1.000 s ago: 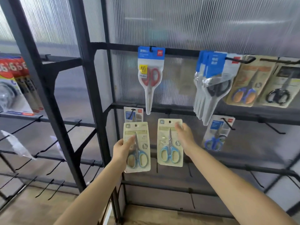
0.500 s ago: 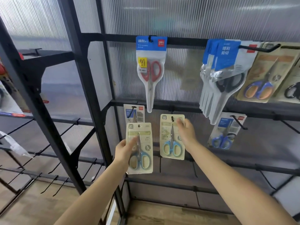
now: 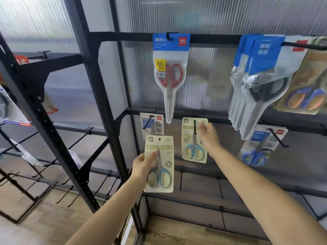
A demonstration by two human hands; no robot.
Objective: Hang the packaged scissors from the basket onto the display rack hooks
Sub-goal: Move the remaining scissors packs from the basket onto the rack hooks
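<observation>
Black display rack (image 3: 99, 96) fills the view. Right hand (image 3: 209, 137) pinches a pale-green carded pack (image 3: 194, 140), blue-handled scissors inside, threaded on a hook (image 3: 194, 127). Left hand (image 3: 143, 167) grips a matching second pack (image 3: 159, 164), held below, off any hook.

Both arms outstretched, left hand (image 3: 143, 167) gripping, right hand (image 3: 208, 137) raised, fingers pinching.

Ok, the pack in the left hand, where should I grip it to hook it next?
Keep the left hand on the pack at its left edge, mid-height, from the side. It is a flat upright card, and the hang hole at top centre must probably stay uncovered.
</observation>
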